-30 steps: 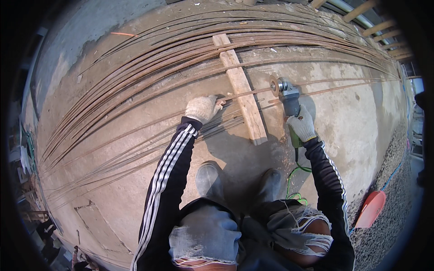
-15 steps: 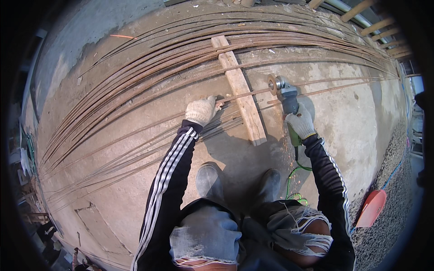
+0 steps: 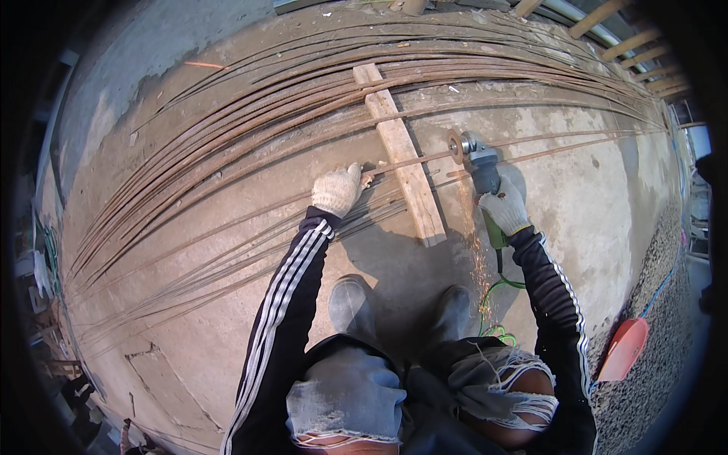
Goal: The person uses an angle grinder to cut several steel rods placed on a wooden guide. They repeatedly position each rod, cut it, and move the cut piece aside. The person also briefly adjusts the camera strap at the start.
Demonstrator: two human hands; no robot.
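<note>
My left hand [image 3: 337, 191], in a pale work glove, is closed around a thin rusty steel bar [image 3: 426, 158]. This bar lies across a wooden plank [image 3: 414, 196] just to the right of the hand. My gloved right hand [image 3: 506, 208] grips an angle grinder [image 3: 484, 173] with a green rear body. The grinder's disc [image 3: 456, 144] meets the bar to the right of the plank. Orange sparks [image 3: 478, 262] stream down from there toward my feet. The exact contact point is partly hidden by the disc.
Beyond my hands, a bundle of long rusty bars [image 3: 280, 114] curves over the plank's far end. Thinner rods [image 3: 220, 265] lie at the left. A green cord [image 3: 494, 287] trails near my right boot [image 3: 453, 307]. A red scoop-like object [image 3: 624, 349] rests on gravel at right.
The spark stream has grown brighter and denser. The grinder has shifted very slightly, its disc staying at the bar. My left hand stays on the bar.
</note>
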